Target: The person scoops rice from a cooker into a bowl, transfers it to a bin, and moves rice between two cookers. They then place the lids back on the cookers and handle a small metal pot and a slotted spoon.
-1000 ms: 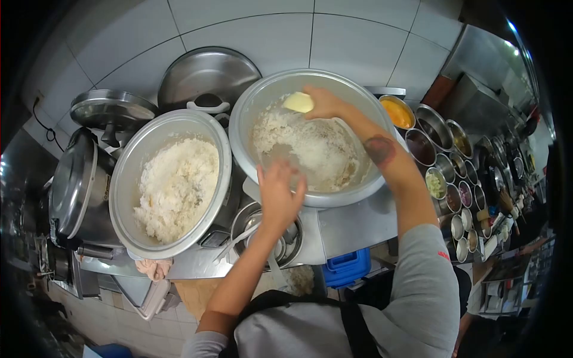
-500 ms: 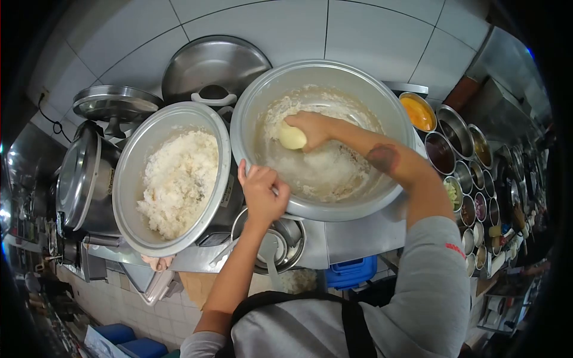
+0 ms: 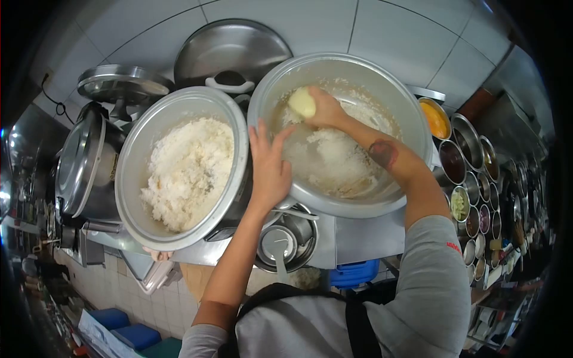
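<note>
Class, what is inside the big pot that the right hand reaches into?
In the big pot are white grains and the right hand, gripping a pale yellow object. What lies beneath the hand and the heaped grains is covered.

No words or numbers are legible. Small red lettering (image 3: 455,245) runs across the person's grey right sleeve (image 3: 431,262), too blurred to read. A faint dark marking (image 3: 113,167) on the side of the lidded pot (image 3: 102,194) is also unreadable.
</note>
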`<state>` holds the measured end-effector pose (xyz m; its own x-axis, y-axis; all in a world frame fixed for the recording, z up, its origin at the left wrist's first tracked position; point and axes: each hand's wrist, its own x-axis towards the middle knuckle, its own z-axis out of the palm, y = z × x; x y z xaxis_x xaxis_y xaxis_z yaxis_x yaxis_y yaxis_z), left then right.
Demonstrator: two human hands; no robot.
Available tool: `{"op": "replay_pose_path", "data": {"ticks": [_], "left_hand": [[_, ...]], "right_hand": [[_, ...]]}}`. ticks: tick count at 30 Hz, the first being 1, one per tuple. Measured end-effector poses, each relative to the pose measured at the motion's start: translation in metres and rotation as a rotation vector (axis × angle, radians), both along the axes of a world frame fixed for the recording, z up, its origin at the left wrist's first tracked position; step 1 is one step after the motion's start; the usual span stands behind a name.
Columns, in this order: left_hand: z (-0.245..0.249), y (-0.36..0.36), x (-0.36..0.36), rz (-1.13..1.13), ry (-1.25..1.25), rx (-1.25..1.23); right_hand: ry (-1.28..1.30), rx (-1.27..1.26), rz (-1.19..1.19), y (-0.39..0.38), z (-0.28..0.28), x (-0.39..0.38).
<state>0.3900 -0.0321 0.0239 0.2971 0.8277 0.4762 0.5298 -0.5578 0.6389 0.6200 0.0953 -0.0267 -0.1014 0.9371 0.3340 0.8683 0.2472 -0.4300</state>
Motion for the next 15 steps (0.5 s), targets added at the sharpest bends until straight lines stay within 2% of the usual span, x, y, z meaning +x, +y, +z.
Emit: {"op": "replay_pose_path", "data": {"ticks": [1,5,7,10,14,15], "left_hand": [[0.002,0.000,0.000,-0.038,0.032,0.007],[0.009,0.002,0.000,-0.097,0.013,0.017],[0.007,0.002,0.002,-0.083,-0.024,-0.006],[0.003,0.005,0.002,-0.071,-0.043,-0.014],[0.003,0.017,-0.004,-0.073,-0.045,0.013],[0.001,0.017,-0.003,-0.070,-0.057,0.011]], "right_hand": [[-0.097,0.001,0.109,0.001,-0.004,-0.004],[-0.169,-0.142,0.172,-0.006,0.018,-0.005],[-0.346,-0.221,0.255,-0.013,0.025,-0.008],[-0.462,-0.272,0.351,-0.038,0.038,-0.020],[-0.400,-0.349,0.449,-0.075,0.057,-0.022],[-0.269,-0.340,0.549,-0.084,0.056,-0.015]]}}
